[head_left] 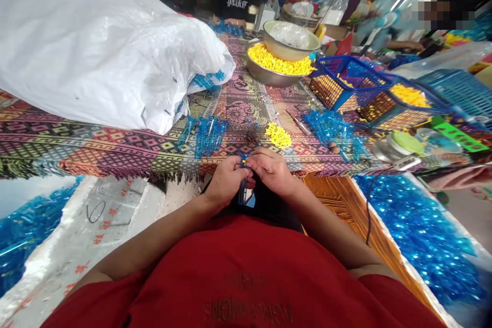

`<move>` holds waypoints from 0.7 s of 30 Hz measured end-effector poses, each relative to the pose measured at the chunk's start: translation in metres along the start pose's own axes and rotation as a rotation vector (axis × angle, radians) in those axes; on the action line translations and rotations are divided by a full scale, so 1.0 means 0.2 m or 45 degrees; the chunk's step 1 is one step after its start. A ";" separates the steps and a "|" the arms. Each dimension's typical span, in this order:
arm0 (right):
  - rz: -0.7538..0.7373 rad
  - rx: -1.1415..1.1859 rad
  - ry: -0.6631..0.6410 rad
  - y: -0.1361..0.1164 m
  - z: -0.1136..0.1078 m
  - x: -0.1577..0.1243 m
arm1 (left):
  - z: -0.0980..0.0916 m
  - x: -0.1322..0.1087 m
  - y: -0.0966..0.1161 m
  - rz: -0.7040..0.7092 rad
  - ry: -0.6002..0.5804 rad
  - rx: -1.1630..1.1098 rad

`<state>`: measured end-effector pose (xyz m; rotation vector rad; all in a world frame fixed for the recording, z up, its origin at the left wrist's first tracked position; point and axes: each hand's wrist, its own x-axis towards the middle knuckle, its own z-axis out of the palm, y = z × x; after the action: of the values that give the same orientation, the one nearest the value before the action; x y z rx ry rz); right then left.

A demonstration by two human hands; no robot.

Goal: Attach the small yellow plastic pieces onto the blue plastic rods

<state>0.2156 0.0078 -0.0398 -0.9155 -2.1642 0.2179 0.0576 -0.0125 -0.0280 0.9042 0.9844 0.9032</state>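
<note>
My left hand is closed round a clear blue plastic piece, held upright near the table's front edge. A small yellow plastic piece shows at its upper end, between the fingertips of both hands. The fingers of my right hand are pinched together against that yellow piece; my grip partly hides it. Just beyond, a small heap of yellow pieces lies on the patterned cloth. Blue plastic pieces lie in a row to the left, and more blue pieces are piled to the right.
A big white sack covers the table's left. Behind are a metal basin of yellow pieces under a bowl, and blue baskets. Boxes of blue pieces flank me below. Two people sit across the table.
</note>
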 end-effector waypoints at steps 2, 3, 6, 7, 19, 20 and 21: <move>-0.012 -0.012 -0.015 0.01 0.00 0.00 | 0.00 0.00 0.01 0.014 -0.020 0.009; -0.020 -0.027 -0.021 0.01 0.00 0.00 | 0.00 -0.01 0.01 0.010 -0.031 0.008; -0.049 -0.066 -0.049 0.00 -0.01 0.00 | -0.01 -0.01 0.04 0.008 -0.020 0.028; -0.064 -0.065 -0.057 0.00 -0.01 0.00 | -0.01 0.00 0.04 0.026 -0.004 0.059; 0.165 0.053 0.241 0.06 0.00 -0.03 | -0.16 0.01 0.13 0.174 0.055 0.130; 0.223 0.049 0.292 0.10 -0.02 -0.06 | -0.20 0.00 0.17 0.185 0.085 0.118; 0.281 0.044 0.334 0.14 -0.04 -0.08 | -0.25 -0.01 0.20 0.208 0.130 0.135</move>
<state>0.2438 0.0171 -0.0563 -1.0996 -1.8151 0.2284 0.0017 0.0094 -0.0052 1.0482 1.0653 1.0512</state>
